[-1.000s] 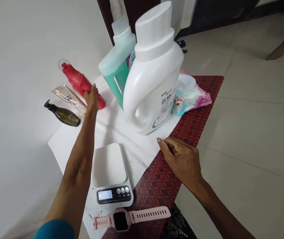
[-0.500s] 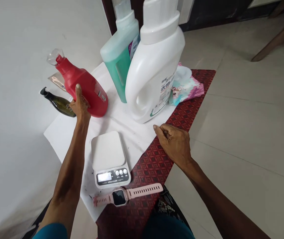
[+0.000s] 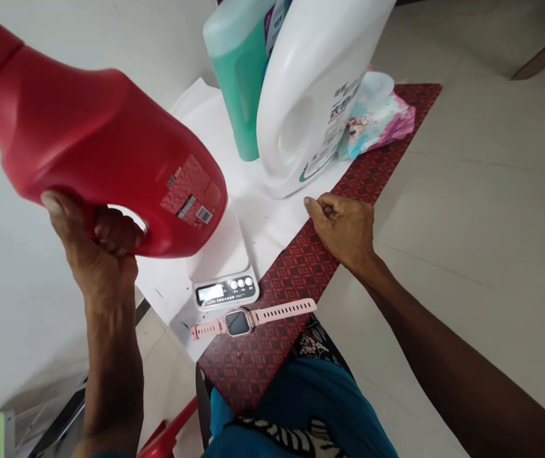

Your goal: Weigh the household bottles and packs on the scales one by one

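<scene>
A large red detergent bottle (image 3: 110, 140) is lifted off the table and tilted, its neck toward the upper left and cut off by the frame edge. My left hand (image 3: 95, 245) is wrapped round its handle. The bottle's base overlaps the white kitchen scale (image 3: 227, 251) in the view; whether they touch I cannot tell. The scale's display is lit, its digits unreadable. My right hand (image 3: 343, 229) is curled closed at the table's right edge, with nothing visible in it. A pink-strapped smartwatch (image 3: 238, 322) lies in front of the scale.
A white detergent jug (image 3: 272, 127) and a bottle of green liquid (image 3: 241, 83) stand at the back. Beside them lies a colourful plastic packet (image 3: 384, 124). White paper (image 3: 272, 222) covers part of the red patterned tabletop (image 3: 296, 273). A red plastic object (image 3: 172, 432) is below.
My left hand has raised the red bottle from the table and brought it closer, toward the scale. The view has tipped downward. My right hand keeps its curled pose at the edge.
</scene>
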The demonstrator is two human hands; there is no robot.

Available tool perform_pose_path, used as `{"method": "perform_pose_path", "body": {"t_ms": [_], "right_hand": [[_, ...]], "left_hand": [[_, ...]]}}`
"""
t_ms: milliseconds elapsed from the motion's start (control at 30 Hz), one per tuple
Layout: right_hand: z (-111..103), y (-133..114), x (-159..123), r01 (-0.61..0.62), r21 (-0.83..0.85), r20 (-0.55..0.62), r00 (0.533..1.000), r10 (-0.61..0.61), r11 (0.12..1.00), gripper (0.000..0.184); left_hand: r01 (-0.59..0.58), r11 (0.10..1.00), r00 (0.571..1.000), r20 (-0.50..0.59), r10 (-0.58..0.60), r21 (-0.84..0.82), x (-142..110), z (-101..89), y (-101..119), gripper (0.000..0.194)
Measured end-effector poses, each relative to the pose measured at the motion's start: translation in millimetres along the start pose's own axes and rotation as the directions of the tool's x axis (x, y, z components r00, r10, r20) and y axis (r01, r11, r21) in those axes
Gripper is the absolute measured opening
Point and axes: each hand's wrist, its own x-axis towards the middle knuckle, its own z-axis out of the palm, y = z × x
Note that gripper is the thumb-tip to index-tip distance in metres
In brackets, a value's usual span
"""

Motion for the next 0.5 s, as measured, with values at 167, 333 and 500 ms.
{"method": "perform_pose_path", "body": {"t_ms": [167, 333, 500], "right_hand": [[1.7, 1.7, 0.1, 0.002, -0.025, 0.009, 1.0, -0.001, 1.0, 0.048], [0.7, 0.0, 0.6, 0.001, -0.022, 0.007, 1.0, -0.001, 1.0, 0.047], [-0.7, -2.1, 1.1, -0.002, -0.013, 0.008, 1.0, 0.002, 1.0, 0.049]], "left_hand": [[0.017, 1.0, 1.0, 0.019, -0.017, -0.023, -38.7, -6.9, 2.2, 0.088], [0.087, 0.993, 0.996, 0.019, -0.086, -0.084, -54.7, -7.3, -7.2, 0.086], [0.072, 0.993, 0.997, 0.019, -0.071, -0.093, -58.2, -7.0, -19.1, 0.09]]}}
